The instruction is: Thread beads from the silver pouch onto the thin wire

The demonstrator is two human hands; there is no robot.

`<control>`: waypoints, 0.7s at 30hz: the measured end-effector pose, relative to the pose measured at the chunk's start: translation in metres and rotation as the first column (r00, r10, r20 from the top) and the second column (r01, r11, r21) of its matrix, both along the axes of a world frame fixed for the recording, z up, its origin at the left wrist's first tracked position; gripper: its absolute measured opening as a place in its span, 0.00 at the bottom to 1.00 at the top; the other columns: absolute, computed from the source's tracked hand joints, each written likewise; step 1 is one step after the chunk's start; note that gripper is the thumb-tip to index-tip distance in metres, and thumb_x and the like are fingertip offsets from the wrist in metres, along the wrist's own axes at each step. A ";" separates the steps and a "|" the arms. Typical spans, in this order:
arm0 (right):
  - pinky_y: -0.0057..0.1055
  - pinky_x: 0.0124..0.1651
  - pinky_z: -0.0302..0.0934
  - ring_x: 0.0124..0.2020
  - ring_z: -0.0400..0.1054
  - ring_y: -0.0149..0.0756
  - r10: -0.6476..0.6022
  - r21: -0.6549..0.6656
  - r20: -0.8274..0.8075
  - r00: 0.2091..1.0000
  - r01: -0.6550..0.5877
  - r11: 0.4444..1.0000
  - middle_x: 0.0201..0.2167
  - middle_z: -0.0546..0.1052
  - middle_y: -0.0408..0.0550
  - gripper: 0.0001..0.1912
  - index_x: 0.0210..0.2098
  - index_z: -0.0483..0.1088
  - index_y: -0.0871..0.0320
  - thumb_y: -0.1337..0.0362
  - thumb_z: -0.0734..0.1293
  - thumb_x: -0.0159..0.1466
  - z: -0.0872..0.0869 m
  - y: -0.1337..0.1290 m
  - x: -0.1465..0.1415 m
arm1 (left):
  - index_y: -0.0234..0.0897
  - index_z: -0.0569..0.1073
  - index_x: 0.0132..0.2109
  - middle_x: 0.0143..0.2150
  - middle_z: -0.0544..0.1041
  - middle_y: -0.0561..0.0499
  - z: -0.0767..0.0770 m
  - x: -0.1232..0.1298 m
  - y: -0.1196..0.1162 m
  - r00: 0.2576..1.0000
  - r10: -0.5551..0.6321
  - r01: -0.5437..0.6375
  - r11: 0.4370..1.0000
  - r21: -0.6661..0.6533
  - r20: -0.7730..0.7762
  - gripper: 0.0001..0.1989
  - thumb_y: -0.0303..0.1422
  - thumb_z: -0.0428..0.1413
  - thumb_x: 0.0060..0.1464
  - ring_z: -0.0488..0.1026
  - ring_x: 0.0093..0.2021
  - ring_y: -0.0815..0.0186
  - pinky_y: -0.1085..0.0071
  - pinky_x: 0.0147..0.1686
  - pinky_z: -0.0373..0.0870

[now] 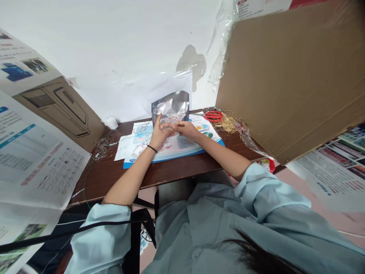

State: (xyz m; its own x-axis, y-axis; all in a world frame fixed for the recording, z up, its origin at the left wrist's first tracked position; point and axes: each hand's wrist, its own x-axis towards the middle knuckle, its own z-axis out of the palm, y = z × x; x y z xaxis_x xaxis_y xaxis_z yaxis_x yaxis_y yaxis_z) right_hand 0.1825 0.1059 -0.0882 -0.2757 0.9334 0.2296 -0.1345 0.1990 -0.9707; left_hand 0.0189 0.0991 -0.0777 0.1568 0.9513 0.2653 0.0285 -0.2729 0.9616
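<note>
My left hand (161, 132), with a black band on its wrist, is over the printed sheets (188, 142). Its index finger points up in front of an open silvery bag (173, 106) of small pinkish pieces, while its other fingers are pressed together near my right fingertips. My right hand (185, 129) is closed in a pinch and meets the left one just below the bag's front edge. Whatever lies between the fingertips is too small to name.
Red-handled scissors (213, 116) and a pile of thin golden sticks (228, 122) lie right of the bag. Tangled clear thread (104, 146) is at the table's left. Cardboard panels (285, 76) stand on both sides.
</note>
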 end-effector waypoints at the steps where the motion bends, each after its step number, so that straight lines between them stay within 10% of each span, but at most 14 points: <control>1: 0.25 0.26 0.51 0.26 0.60 0.27 0.001 -0.016 -0.018 1.000 -0.001 1.000 0.26 0.74 0.43 0.22 0.35 0.78 0.59 0.46 0.74 0.52 0.001 0.000 0.000 | 0.45 0.50 0.73 0.46 0.79 0.45 0.000 -0.001 0.001 1.000 0.004 -0.004 1.000 0.004 0.003 0.47 0.29 0.63 0.51 0.78 0.35 0.66 0.64 0.42 0.78; 9: 0.24 0.26 0.56 0.25 0.62 0.25 -0.091 -0.139 -0.094 0.991 0.077 0.987 0.34 0.78 0.45 0.16 0.41 0.77 0.58 0.55 0.73 0.58 0.011 0.001 0.009 | 0.35 0.79 0.40 0.41 0.82 0.46 0.005 -0.027 0.022 0.892 0.359 -0.293 0.922 0.252 -0.276 0.09 0.30 0.56 0.53 0.76 0.42 0.64 0.67 0.49 0.72; 15: 0.25 0.24 0.56 0.22 0.59 0.26 -0.328 -0.134 0.019 0.945 0.327 0.935 0.26 0.73 0.39 0.18 0.50 0.68 0.58 0.60 0.69 0.62 0.008 0.011 0.017 | 0.37 0.82 0.34 0.37 0.82 0.46 0.012 -0.014 0.053 0.818 0.259 -0.136 0.954 0.266 -0.513 0.09 0.25 0.56 0.48 0.75 0.38 0.62 0.66 0.47 0.70; 21: 0.24 0.23 0.58 0.20 0.59 0.26 -0.327 -0.144 0.020 0.945 0.326 0.934 0.25 0.73 0.37 0.13 0.49 0.63 0.56 0.66 0.65 0.65 0.012 0.010 0.013 | 0.39 0.77 0.23 0.25 0.75 0.49 0.021 0.023 0.093 0.617 0.222 -0.072 0.971 0.227 -0.755 0.10 0.19 0.60 0.37 0.71 0.31 0.60 0.64 0.45 0.68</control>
